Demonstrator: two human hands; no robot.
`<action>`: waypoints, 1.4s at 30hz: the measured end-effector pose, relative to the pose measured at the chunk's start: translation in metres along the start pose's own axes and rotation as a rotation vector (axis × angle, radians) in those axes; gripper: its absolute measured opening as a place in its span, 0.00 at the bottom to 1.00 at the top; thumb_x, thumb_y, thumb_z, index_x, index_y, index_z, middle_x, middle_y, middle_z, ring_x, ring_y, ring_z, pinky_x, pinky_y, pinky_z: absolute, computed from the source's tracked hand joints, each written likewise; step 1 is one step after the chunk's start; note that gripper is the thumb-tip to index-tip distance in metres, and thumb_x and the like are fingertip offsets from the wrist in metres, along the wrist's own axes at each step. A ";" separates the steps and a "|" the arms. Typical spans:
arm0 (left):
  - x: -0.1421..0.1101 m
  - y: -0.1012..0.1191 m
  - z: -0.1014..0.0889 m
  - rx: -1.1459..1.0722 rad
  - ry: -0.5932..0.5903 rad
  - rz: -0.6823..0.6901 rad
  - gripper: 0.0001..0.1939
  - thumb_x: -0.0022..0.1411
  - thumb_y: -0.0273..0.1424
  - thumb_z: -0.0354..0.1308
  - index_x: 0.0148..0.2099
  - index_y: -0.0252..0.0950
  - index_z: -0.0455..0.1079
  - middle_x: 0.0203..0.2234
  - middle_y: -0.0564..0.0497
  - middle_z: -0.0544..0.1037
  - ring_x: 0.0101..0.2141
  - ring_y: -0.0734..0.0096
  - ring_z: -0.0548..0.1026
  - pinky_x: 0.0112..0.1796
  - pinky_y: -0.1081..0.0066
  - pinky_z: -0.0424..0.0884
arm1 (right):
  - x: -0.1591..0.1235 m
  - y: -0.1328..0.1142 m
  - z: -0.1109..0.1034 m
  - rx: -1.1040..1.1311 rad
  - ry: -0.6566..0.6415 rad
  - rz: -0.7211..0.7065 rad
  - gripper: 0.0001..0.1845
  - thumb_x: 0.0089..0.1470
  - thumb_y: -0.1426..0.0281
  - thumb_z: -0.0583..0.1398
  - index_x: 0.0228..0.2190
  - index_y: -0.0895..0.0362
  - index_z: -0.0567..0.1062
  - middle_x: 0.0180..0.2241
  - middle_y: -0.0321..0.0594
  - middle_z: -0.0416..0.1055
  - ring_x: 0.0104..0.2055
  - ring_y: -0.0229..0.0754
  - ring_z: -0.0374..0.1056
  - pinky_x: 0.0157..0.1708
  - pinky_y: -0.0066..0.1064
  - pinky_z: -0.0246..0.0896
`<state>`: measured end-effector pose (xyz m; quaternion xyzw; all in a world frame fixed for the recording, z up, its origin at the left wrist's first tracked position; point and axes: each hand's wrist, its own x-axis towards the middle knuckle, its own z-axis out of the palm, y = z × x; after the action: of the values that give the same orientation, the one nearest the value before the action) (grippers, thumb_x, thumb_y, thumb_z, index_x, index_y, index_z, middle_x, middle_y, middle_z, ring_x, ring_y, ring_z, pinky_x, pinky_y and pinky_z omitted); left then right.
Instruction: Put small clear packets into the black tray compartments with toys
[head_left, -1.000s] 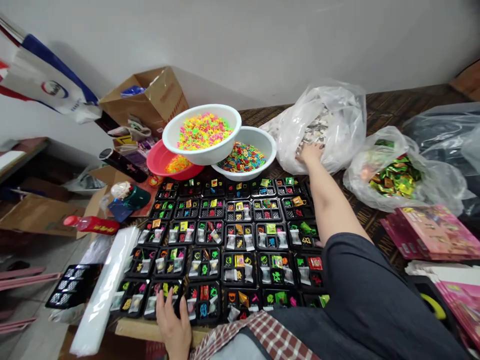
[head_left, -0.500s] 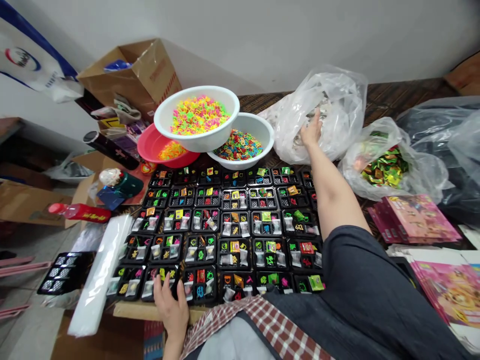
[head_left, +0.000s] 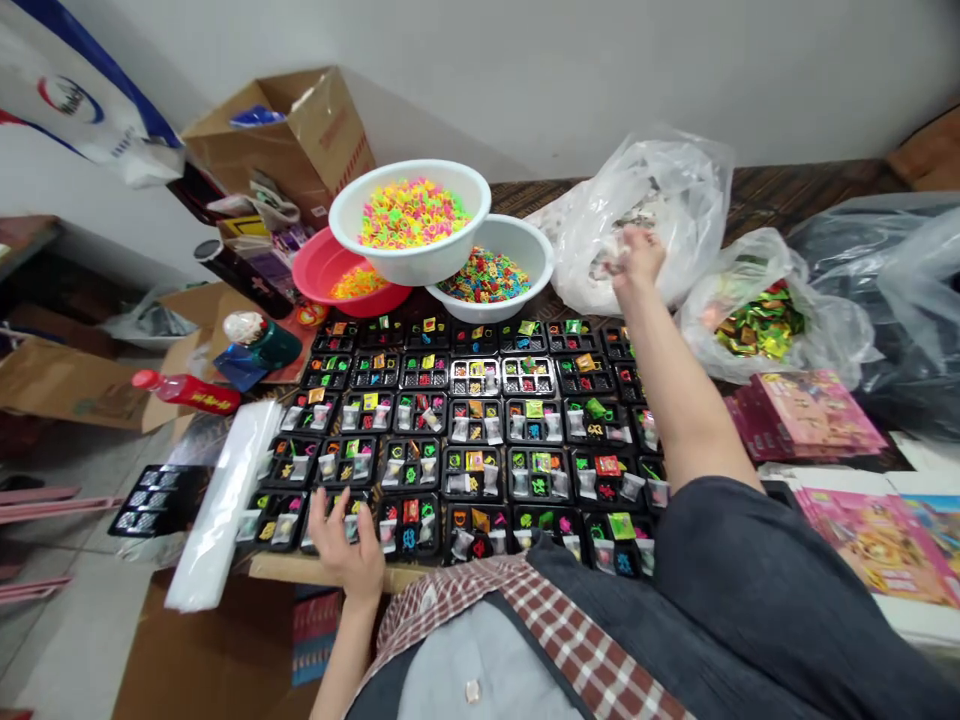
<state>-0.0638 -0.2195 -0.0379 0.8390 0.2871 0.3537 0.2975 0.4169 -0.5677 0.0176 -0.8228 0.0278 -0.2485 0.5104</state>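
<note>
My right hand (head_left: 639,258) is at the mouth of a clear plastic bag (head_left: 694,215) of small white packets, its fingers curled inward. What they grip, if anything, I cannot make out. Fingers apart, my left hand (head_left: 351,548) rests over the near edge of a black compartment tray (head_left: 306,541) at the front left. Rows of such trays cover the table, holding colourful plastic shapes and small coloured packets. Nearer rows also have white-wrapped pieces, such as this packet (head_left: 491,430); in the second row from the back, a tray (head_left: 528,377) shows bare compartments.
Behind the trays stand a white basin (head_left: 480,235) of bright rings, a pale blue basin (head_left: 544,285) and a red basin (head_left: 311,270). To the right are a bag of shiny green packets (head_left: 765,318) and pink printed packs (head_left: 825,415). A red bottle (head_left: 187,392) stands left.
My right hand has drawn slightly back toward me at the bag, and its fingers have gone from extended to curled. My left hand stays by the front trays. The view has shifted slightly.
</note>
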 end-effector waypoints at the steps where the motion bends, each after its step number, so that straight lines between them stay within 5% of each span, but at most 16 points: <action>1: 0.009 0.017 0.006 -0.117 -0.002 -0.052 0.20 0.63 0.41 0.57 0.51 0.33 0.70 0.61 0.34 0.66 0.63 0.52 0.63 0.63 0.51 0.57 | -0.029 -0.016 0.002 0.197 -0.079 0.142 0.13 0.62 0.64 0.52 0.40 0.60 0.70 0.36 0.45 0.73 0.27 0.34 0.66 0.25 0.29 0.61; 4: 0.034 0.069 0.031 -0.708 -0.201 -0.360 0.20 0.58 0.40 0.62 0.51 0.37 0.70 0.56 0.41 0.71 0.59 0.57 0.68 0.60 0.57 0.63 | -0.146 -0.069 0.012 0.670 -0.483 0.347 0.15 0.48 0.58 0.66 0.30 0.53 0.69 0.30 0.36 0.73 0.24 0.35 0.64 0.20 0.26 0.58; 6: 0.042 0.095 0.049 -1.050 -0.532 -0.708 0.17 0.57 0.41 0.61 0.46 0.37 0.72 0.48 0.43 0.77 0.54 0.57 0.73 0.56 0.55 0.68 | -0.230 -0.103 0.017 0.745 -0.703 0.339 0.18 0.44 0.56 0.68 0.28 0.53 0.69 0.29 0.35 0.73 0.24 0.37 0.65 0.19 0.27 0.60; 9: 0.038 0.110 0.065 -1.281 -0.845 -1.139 0.18 0.62 0.45 0.55 0.41 0.35 0.73 0.37 0.44 0.79 0.49 0.57 0.76 0.53 0.53 0.71 | -0.331 -0.135 0.018 0.575 -0.863 0.068 0.12 0.51 0.57 0.64 0.28 0.53 0.73 0.29 0.36 0.73 0.31 0.41 0.69 0.32 0.34 0.68; 13: 0.020 0.100 0.063 -1.379 -0.822 -1.246 0.20 0.68 0.43 0.45 0.47 0.35 0.73 0.41 0.45 0.79 0.49 0.59 0.76 0.52 0.53 0.71 | -0.397 -0.144 0.016 0.209 -0.852 -0.321 0.11 0.60 0.62 0.58 0.31 0.54 0.75 0.35 0.45 0.73 0.42 0.50 0.68 0.46 0.45 0.64; 22: 0.012 0.095 0.053 -1.464 -0.743 -1.290 0.23 0.72 0.37 0.36 0.51 0.37 0.72 0.42 0.46 0.80 0.48 0.64 0.77 0.51 0.59 0.73 | -0.414 -0.139 0.015 -0.077 -0.730 -0.423 0.19 0.62 0.56 0.55 0.53 0.43 0.72 0.61 0.44 0.62 0.64 0.58 0.53 0.61 0.57 0.44; 30: 0.006 0.082 0.066 -1.490 -0.701 -1.354 0.23 0.71 0.41 0.44 0.56 0.35 0.71 0.42 0.46 0.80 0.43 0.69 0.79 0.47 0.69 0.74 | -0.401 -0.134 0.011 -0.148 -0.698 -0.444 0.32 0.57 0.45 0.55 0.60 0.38 0.65 0.66 0.42 0.53 0.69 0.62 0.44 0.63 0.62 0.36; 35: 0.009 0.077 0.062 -1.477 -0.683 -1.441 0.20 0.71 0.39 0.44 0.50 0.35 0.73 0.29 0.49 0.80 0.28 0.72 0.79 0.33 0.70 0.77 | -0.378 -0.128 0.002 0.111 -0.708 -0.294 0.24 0.65 0.52 0.48 0.54 0.44 0.73 0.58 0.45 0.64 0.62 0.52 0.59 0.59 0.50 0.54; 38: 0.010 0.080 0.059 -1.474 -0.664 -1.460 0.19 0.71 0.38 0.44 0.48 0.34 0.73 0.29 0.48 0.80 0.28 0.70 0.79 0.33 0.67 0.79 | -0.365 -0.123 -0.001 0.236 -0.753 -0.211 0.19 0.62 0.53 0.54 0.45 0.48 0.78 0.46 0.45 0.70 0.51 0.49 0.67 0.49 0.44 0.65; 42: 0.011 0.084 0.060 -1.445 -0.649 -1.451 0.16 0.70 0.35 0.46 0.42 0.32 0.73 0.27 0.49 0.79 0.27 0.71 0.79 0.28 0.74 0.76 | -0.365 -0.118 -0.002 0.223 -0.840 -0.296 0.12 0.55 0.57 0.65 0.35 0.51 0.81 0.34 0.39 0.71 0.38 0.44 0.68 0.41 0.38 0.65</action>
<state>0.0115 -0.2854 -0.0088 0.1477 0.3468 -0.0612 0.9242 0.0717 -0.4036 -0.0196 -0.7874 -0.3262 0.0347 0.5220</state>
